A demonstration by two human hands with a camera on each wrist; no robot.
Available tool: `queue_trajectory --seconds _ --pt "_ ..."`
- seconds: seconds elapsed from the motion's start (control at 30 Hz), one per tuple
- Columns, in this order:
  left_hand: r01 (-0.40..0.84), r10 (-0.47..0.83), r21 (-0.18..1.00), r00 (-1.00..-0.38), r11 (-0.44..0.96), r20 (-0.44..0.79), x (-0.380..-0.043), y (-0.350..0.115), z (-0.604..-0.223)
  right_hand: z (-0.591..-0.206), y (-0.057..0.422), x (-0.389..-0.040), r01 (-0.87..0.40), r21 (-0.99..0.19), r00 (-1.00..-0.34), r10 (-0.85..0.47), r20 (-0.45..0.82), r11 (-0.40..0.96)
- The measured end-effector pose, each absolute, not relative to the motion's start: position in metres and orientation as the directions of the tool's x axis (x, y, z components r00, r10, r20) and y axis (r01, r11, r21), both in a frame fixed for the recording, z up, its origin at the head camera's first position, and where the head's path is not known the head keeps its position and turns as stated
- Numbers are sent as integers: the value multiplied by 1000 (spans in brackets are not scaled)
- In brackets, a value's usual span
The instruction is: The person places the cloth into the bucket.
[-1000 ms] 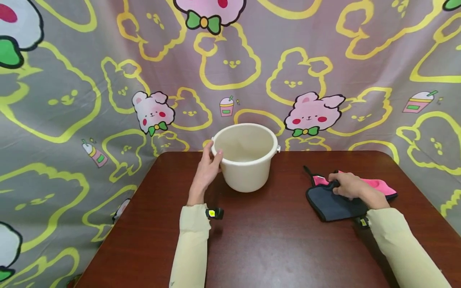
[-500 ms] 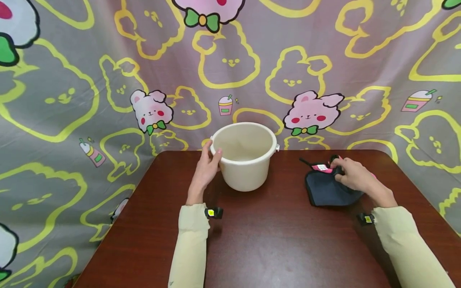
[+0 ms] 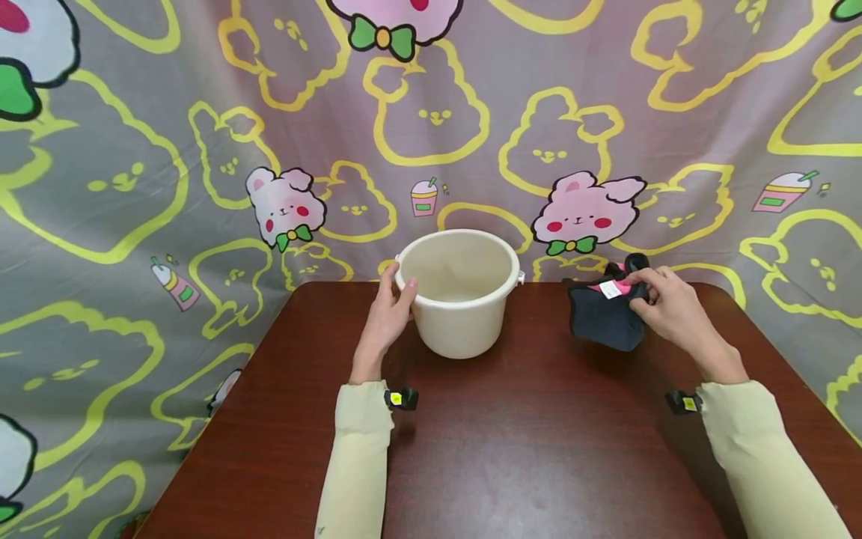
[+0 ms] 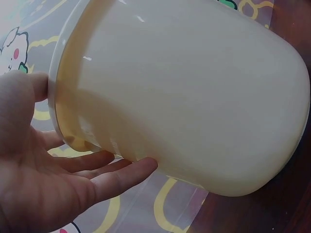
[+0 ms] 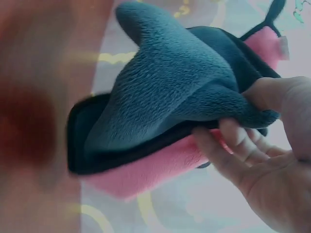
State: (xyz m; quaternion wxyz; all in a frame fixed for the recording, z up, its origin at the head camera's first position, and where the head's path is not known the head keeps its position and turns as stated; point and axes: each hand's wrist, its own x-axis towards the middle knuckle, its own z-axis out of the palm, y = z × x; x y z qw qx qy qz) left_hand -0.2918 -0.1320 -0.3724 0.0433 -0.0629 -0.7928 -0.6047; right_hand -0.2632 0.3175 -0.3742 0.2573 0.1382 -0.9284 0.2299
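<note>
A cream plastic bucket (image 3: 459, 326) stands upright toward the back of the table. My left hand (image 3: 385, 318) holds its left rim, thumb over the edge and fingers along the outer wall; the left wrist view shows those fingers (image 4: 129, 177) against the side. To the right, my right hand (image 3: 673, 307) pinches a plush cleaning cloth (image 3: 602, 322), dark grey-blue on one face and pink on the other, with black edging. The cloth hangs folded over the table, a white label showing near the fingertips. In the right wrist view its pink side (image 5: 150, 174) shows beneath the grey folds.
The dark brown wooden table (image 3: 539, 449) spreads in front of both arms. A grey curtain (image 3: 431, 112) with a cartoon print hangs right behind its back edge. Each wrist carries a small black camera, the left one (image 3: 402, 398) beside the cuff.
My right hand has lifted the cloth off the table, gathering it from lying spread out to hanging folded, slightly up and left. My left hand and the bucket have stayed in place.
</note>
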Motion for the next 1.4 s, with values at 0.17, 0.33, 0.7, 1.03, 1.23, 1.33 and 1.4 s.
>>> queue_trajectory --seconds 0.17,0.33,0.7,1.03,1.23,1.33,1.4 --pt "156 52 956 -988 248 147 -292 -131 -373 -362 307 -264 -436 -356 -723 -86 685 827" --pt "156 57 958 -988 239 146 -292 -131 -373 -350 296 -264 -503 -372 -633 -39 773 780" --pt "150 64 956 -988 253 138 -291 -130 -371 -316 257 -263 -672 -385 -461 49 886 633" --pt "143 65 963 -989 231 131 -289 -132 -370 -292 215 -262 -793 -383 -415 40 909 474" --pt "129 85 967 -990 220 112 -291 -133 -369 -286 190 -265 -853 -334 -361 11 933 402" --pt "145 81 964 -988 224 130 -294 -133 -374 -288 180 -267 -859 -321 -352 -5 936 398" --pt "146 74 961 -989 235 132 -294 -133 -375 -289 174 -268 -856 -310 -349 -20 937 414"
